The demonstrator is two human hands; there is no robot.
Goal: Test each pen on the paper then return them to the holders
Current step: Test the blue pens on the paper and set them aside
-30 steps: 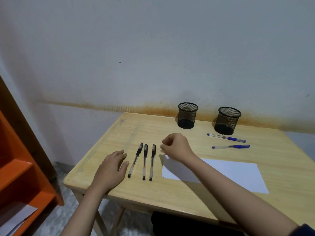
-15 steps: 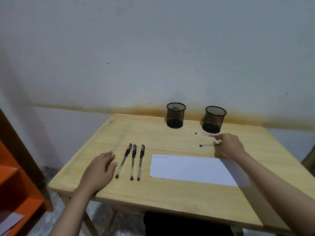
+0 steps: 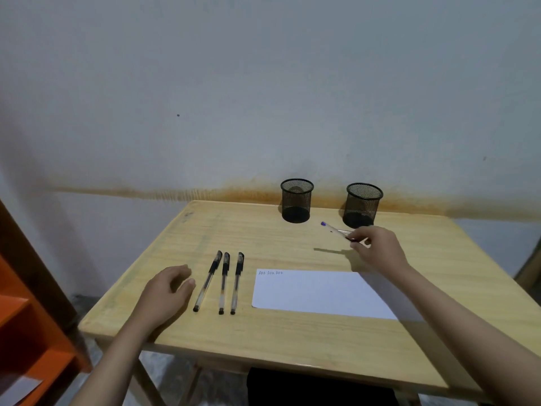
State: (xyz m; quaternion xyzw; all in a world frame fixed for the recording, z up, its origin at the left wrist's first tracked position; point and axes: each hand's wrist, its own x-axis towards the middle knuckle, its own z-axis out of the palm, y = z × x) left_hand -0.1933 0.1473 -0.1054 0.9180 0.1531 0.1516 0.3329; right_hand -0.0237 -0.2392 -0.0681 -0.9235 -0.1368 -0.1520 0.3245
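Three black pens (image 3: 223,281) lie side by side on the table (image 3: 292,341), left of the paper (image 3: 319,293). The right hand (image 3: 379,249) pinches a blue pen (image 3: 333,229) lifted before the right holder (image 3: 363,205); the left hand (image 3: 167,291) rests relaxed beside the black pens.

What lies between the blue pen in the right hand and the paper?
Nothing visible. The right hand holds the blue pen lifted near the right holder; only bare table separates it from the paper. The black pens lie left of the sheet.
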